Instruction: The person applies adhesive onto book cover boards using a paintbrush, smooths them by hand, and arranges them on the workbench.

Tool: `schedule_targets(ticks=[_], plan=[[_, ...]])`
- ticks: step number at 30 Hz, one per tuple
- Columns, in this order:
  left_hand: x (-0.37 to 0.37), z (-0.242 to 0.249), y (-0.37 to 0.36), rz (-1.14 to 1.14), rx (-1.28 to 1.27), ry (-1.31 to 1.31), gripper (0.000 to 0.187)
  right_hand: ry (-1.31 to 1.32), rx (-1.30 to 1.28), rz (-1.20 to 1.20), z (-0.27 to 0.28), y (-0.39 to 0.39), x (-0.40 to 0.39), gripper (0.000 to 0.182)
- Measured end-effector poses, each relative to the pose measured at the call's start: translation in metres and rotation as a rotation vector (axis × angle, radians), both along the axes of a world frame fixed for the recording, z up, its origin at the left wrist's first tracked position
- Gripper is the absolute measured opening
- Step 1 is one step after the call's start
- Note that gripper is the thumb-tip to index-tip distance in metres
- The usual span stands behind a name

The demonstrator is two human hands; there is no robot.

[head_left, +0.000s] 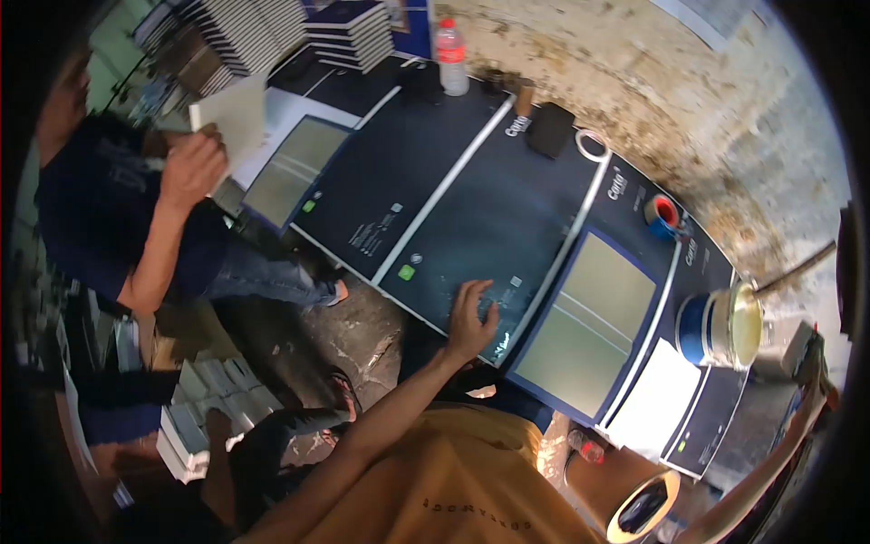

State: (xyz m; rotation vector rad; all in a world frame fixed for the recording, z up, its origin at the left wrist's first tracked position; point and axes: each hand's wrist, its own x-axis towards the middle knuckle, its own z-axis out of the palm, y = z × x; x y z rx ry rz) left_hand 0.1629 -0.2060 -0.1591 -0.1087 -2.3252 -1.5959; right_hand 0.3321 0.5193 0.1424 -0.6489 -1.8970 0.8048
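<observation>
My left hand, fingers apart, should avoid smudging the cover at three o'clock; right hand, I can't tell.

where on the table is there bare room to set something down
On the dark table, one bare patch lies below the bottle, between the left blue-edged cover and a white strip. Another lies between the black case and your left hand. The right end is crowded by the bucket and white paper, the top left by stacked books.
</observation>
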Motion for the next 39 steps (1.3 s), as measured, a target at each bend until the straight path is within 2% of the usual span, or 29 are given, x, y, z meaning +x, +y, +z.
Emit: schedule_targets(ticks=[2,5,7,11,13,15,23,29,34,39], plan=[[0.001,-0.002,0.000,0.002,0.012,0.009,0.038,-0.011,0.045,-0.033,-0.018,-0.082,-0.022,0.033],[0.001,-0.013,0.000,0.041,-0.013,0.046,0.038,-0.076,0.039,0.077,-0.062,-0.187,-0.062,0.033],[0.002,-0.011,-0.001,0.053,-0.044,0.098,0.039,-0.151,0.013,0.230,-0.096,-0.260,-0.094,0.034],[0.001,-0.022,0.003,0.030,0.104,0.119,0.043,-0.300,-0.015,0.596,-0.142,-0.384,-0.146,0.034],[0.006,-0.018,0.003,0.034,0.044,0.069,0.045,-0.363,-0.011,0.753,-0.153,-0.427,-0.168,0.034],[0.004,-0.024,0.005,0.083,0.022,0.134,0.045,-0.404,-0.002,0.858,-0.161,-0.459,-0.181,0.034],[0.001,-0.029,0.016,0.117,-0.014,0.189,0.042,-0.471,0.038,1.077,-0.170,-0.535,-0.213,0.035],[0.004,-0.024,0.021,0.142,-0.236,0.233,0.036,-0.484,0.069,1.137,-0.169,-0.566,-0.228,0.035],[0.004,-0.023,0.021,0.096,-0.303,0.211,0.032,-0.468,0.079,1.139,-0.165,-0.566,-0.234,0.036],[0.005,-0.021,0.022,0.031,-0.210,0.174,0.037,-0.391,0.104,0.999,-0.153,-0.522,-0.245,0.036]])
